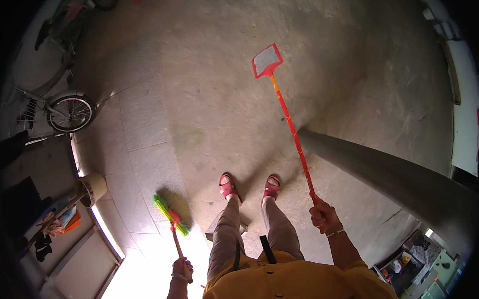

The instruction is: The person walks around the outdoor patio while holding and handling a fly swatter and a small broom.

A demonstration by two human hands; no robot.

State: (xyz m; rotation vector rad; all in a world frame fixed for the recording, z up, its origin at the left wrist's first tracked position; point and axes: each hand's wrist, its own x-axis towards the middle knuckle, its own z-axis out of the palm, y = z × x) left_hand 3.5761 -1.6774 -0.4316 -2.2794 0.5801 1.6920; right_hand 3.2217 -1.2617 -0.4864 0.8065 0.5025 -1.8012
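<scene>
Green broom (172,215) is squeezed in my left grip (182,269); my right grip (326,217) is wrapped round a long red stick (294,134).

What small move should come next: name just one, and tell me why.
Perhaps swing the green broom forward, toward the flat head of the long red tool. The left hand grips the broom and the right hand the red tool, but their heads are well apart: the broom's is left of the red sandals, the other out ahead of them.
</scene>
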